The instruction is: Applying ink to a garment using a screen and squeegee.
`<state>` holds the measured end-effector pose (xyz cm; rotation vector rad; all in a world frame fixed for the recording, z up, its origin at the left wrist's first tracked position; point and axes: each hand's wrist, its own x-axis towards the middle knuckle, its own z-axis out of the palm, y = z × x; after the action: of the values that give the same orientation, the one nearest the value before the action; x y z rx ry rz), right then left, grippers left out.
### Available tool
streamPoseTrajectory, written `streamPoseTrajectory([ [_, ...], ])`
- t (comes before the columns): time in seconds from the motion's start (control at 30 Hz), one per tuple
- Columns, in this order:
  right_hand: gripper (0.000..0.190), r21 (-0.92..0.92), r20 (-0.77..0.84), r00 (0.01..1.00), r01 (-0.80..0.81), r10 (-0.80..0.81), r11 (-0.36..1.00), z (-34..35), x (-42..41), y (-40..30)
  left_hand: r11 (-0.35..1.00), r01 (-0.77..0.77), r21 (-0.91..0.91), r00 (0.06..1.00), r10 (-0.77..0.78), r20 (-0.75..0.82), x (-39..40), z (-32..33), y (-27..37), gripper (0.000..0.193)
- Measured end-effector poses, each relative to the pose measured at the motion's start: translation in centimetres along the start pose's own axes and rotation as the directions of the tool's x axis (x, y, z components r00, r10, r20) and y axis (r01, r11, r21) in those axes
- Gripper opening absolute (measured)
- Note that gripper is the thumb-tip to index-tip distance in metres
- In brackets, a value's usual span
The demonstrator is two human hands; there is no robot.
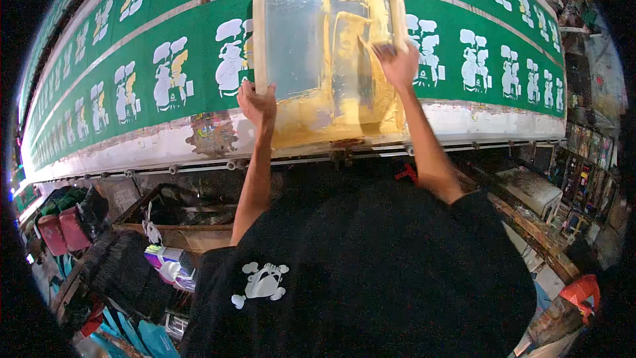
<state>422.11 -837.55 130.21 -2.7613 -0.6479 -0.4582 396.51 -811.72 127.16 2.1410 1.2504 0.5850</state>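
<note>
A wooden-framed printing screen (298, 44) lies on green fabric (198, 74) bearing white and partly yellow printed figures. Yellow ink (308, 119) covers the right and lower parts of its mesh. My left hand (257, 102) grips the frame's left side near its lower end. In my right hand (400, 64), over the mesh at the right, is a squeegee (385, 51), small and partly hidden by the fingers and blurred.
A long printing table's stained white edge (472, 114) curves across the view, with a rail (457, 147) below it. At the lower left are a plastic-wrapped bundle (171, 266) and red cushions (64, 231). A red bag (581, 293) hangs at the lower right.
</note>
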Motion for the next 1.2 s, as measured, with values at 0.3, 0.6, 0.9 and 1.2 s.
streamPoseTrajectory([
  [0.3, 0.034, 0.59, 0.689, 0.523, -0.807, 0.501, 0.032, -4.4, -4.9, 14.3, 0.976, 0.105, -0.193, 0.993, -0.094, 0.066, -2.0, 7.5, 3.4, 0.039],
  [0.6, 0.023, 0.544, 0.639, 0.531, -0.824, 0.556, 0.161, -8.0, -3.5, 37.3, 0.975, -0.016, -0.222, 0.998, 0.002, -0.066, -12.4, 15.8, 18.4, 0.041],
  [0.9, 0.017, 0.498, 0.527, 0.69, -0.724, 0.496, 0.478, -9.5, -7.9, 36.6, 0.995, -0.039, -0.096, 0.999, 0.037, -0.026, -15.1, 15.8, 17.5, 0.041],
  [1.2, 0.032, 0.522, 0.2, 0.978, -0.149, 0.049, 0.84, -10.6, -6.4, 29.9, 1.0, -0.002, 0.002, 0.996, 0.002, 0.084, -14.6, 15.4, 19.2, 0.042],
])
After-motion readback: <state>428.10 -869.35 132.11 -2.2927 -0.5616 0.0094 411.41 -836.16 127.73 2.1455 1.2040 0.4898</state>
